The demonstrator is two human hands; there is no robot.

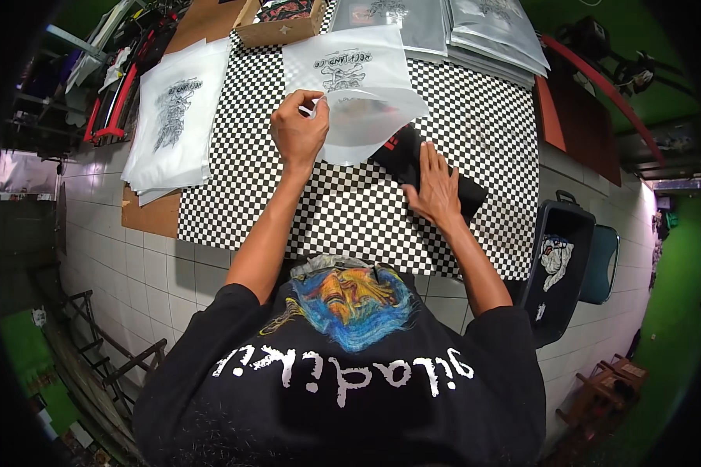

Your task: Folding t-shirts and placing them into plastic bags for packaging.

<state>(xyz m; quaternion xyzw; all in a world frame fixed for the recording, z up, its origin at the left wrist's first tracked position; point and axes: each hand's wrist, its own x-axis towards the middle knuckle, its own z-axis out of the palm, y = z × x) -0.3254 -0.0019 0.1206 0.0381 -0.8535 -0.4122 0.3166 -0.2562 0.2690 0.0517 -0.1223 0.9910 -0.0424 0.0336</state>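
My left hand (299,128) pinches the lifted rim of a frosted plastic bag (359,131) between thumb and fingers. The bag's mouth bulges towards me, and its far part bears a black printed design. Flat on a folded black garment (470,195) rests my right hand (437,184), with its fingers pointing away from me. The garment, perhaps a T-shirt, lies slanted on the checkered tabletop (350,222) and shows some red print. Its far left end meets the bag's mouth; how far it reaches inside cannot be seen clearly.
A stack of printed frosted bags (178,117) lies at the left. Filled clear bags (493,35) are piled at the far right, beside a cardboard box (280,32) holding dark and red printed pieces. A black bin (555,292) with crumpled material stands right of the table.
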